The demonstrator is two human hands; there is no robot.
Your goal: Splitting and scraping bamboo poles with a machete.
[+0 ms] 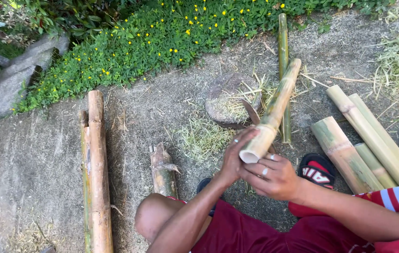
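Bamboo tube [274, 110], pale green, hollow cut end, tilted

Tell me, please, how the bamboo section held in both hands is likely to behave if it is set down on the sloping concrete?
The bamboo section looks round and smooth, so it would probably roll on the concrete. Its open, hollow end suggests it is fairly light for its size. It seems stiff, staying straight though the left hand and right hand grip only one end.

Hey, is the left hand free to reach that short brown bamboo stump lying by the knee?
Probably not right away. The left hand is pressed against the pale green bamboo tube that the right hand grips. The short brown bamboo stump lies close by, with bare ground between; letting go first would clear the way.
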